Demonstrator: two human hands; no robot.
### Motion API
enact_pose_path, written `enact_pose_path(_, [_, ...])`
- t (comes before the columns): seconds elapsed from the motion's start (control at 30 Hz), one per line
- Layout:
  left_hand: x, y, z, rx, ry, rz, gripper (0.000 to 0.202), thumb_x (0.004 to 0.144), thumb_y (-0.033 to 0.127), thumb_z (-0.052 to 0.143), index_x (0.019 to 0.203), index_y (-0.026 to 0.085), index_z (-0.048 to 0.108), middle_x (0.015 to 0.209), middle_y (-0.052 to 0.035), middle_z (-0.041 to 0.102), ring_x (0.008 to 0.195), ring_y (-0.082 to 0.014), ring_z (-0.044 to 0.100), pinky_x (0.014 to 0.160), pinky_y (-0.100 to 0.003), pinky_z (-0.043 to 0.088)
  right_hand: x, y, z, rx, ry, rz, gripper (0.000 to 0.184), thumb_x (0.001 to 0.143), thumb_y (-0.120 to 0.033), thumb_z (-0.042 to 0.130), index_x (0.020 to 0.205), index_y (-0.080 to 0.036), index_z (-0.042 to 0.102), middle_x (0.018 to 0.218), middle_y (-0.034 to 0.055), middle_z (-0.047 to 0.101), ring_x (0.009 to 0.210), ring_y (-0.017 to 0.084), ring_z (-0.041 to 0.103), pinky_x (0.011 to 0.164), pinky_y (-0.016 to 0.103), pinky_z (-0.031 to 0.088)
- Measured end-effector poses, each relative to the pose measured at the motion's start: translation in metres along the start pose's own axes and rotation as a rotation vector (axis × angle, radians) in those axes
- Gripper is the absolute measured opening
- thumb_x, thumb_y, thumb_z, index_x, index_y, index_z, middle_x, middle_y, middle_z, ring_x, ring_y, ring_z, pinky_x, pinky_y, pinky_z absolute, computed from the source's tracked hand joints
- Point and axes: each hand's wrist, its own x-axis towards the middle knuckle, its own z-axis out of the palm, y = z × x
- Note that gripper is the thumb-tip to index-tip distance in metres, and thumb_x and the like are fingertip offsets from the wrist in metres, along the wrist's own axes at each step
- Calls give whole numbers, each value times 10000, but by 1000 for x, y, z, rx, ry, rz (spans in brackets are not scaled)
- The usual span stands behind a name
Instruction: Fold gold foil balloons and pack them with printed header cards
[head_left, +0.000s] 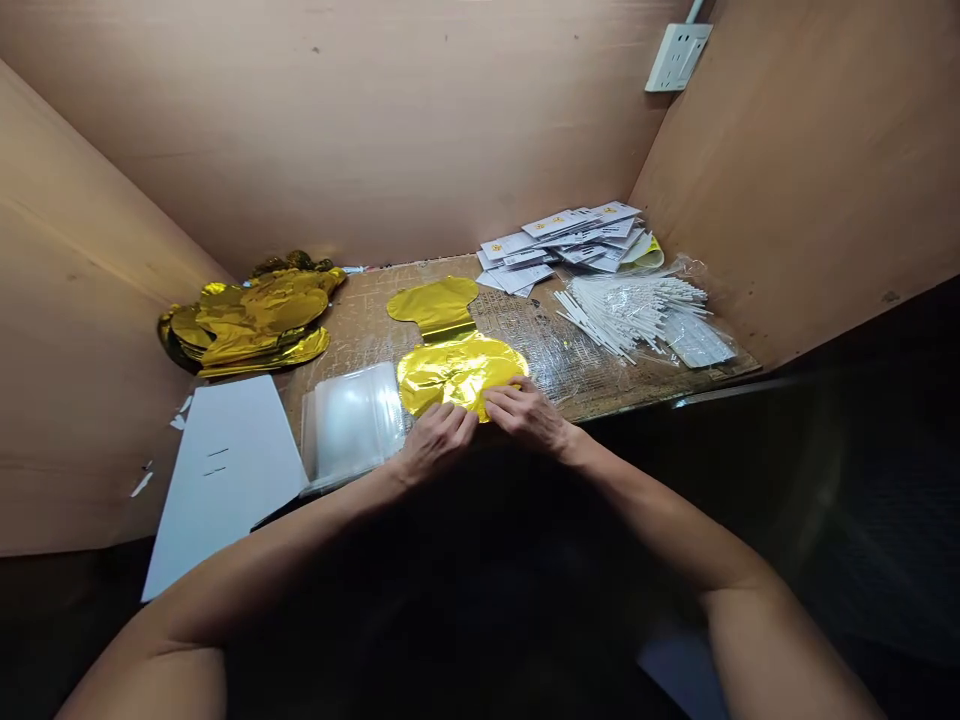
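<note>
Left hand (436, 443) and right hand (527, 416) are both down on the round end of a gold foil balloon (450, 372), right under the palms on the counter (360, 330). Can't tell if they're pinching its edge or just pressing. Clear plastic sleeves (352, 425) sit just beside the left hand.

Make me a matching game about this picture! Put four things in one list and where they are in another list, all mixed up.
Things:
1. Gold foil balloon
2. White sticks
3. Clear plastic bags
4. Wall socket

Places:
A. High on the wall
B. Under the left hand and right hand
C. In a loose pile on the right of the wooden bench
D. Just left of the balloon

Pairs: 1-B, 2-C, 3-D, 4-A
</note>
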Motion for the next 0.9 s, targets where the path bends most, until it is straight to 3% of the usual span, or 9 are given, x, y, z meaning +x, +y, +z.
enact_pose_path(0.13, [-29, 12, 2, -174, 64, 43, 288, 1048, 98, 401, 1102, 178, 673, 1033, -132, 757, 972, -249, 734, 838, -370, 541, -26, -22, -2, 157, -29, 109, 328, 1059, -133, 458, 1153, -223, 758, 1216, 122, 789, 1168, 256, 687, 1062, 430, 396])
enact_pose_path(0.23, [-37, 13, 5, -241, 23, -61, 334, 1013, 69, 404, 1189, 157, 673, 1065, -153, 774, 1000, -270, 751, 880, -392, 548, -29, -30, -4, 228, -46, 297, 254, 1018, -156, 529, 1052, -217, 773, 1020, 95, 798, 1046, 257, 682, 970, 397, 412])
enact_pose_path(0.33, [-24, 4, 4, -306, -78, -299, 313, 1048, 145, 400, 1179, 176, 683, 925, -123, 768, 871, -280, 749, 816, -388, 545, -18, -30, -8, 272, -52, 510, 290, 1046, -240, 522, 858, -204, 740, 861, 65, 753, 855, 224, 638, 803, 333, 404])
enact_pose_path(0.43, [-1, -6, -2, -349, -154, -533, 331, 1092, 272, 422, 1311, 161, 644, 961, -132, 779, 889, -303, 758, 786, -381, 549, -2, -27, -10, 235, -60, 716, 344, 1065, -292, 514, 785, -201, 692, 758, 54, 707, 716, 204, 598, 695, 318, 359])
enact_pose_path(0.53, [5, -3, -8, -240, -73, -465, 396, 1076, 292, 487, 1417, 128, 604, 1284, -227, 731, 1150, -362, 720, 952, -454, 545, 8, -24, -12, 134, -82, 807, 241, 1042, -256, 552, 874, -191, 713, 820, 85, 744, 765, 230, 645, 720, 325, 366])
enact_pose_path(0.67, [-22, 21, -2, -256, -37, -91, 500, 1023, 343, 633, 1495, 186, 586, 1610, -200, 546, 1453, -384, 536, 1161, -518, 455, -3, -33, -18, 83, -130, 803, 222, 1057, -235, 524, 1034, -170, 736, 967, 136, 787, 897, 280, 692, 829, 355, 413])
enact_pose_path(0.73, [-37, 31, 4, -269, -45, -64, 443, 1038, 250, 579, 1477, 204, 614, 1589, -170, 583, 1457, -359, 538, 1169, -511, 454, -15, -45, -25, 3, -93, 718, 237, 1066, -273, 538, 1153, -157, 726, 1074, 172, 783, 1017, 322, 685, 935, 407, 410])
enact_pose_path(0.8, [-44, 32, 8, -293, -37, -76, 418, 1052, 178, 499, 1440, 208, 650, 1552, -154, 623, 1416, -338, 571, 1159, -504, 462, -23, -56, -32, -37, -88, 490, 284, 1041, -329, 617, 1263, -171, 697, 1238, 192, 750, 1175, 356, 641, 1053, 462, 368])
enact_pose_path(0.9, [-37, 15, 4, -412, -86, -108, 349, 1077, 235, 462, 1301, 207, 728, 1346, -145, 746, 1194, -308, 675, 1063, -468, 521, -13, -52, -38, 50, -242, 211, 165, 999, -263, 660, 1137, -206, 730, 1144, 138, 767, 1094, 304, 655, 1041, 428, 375])
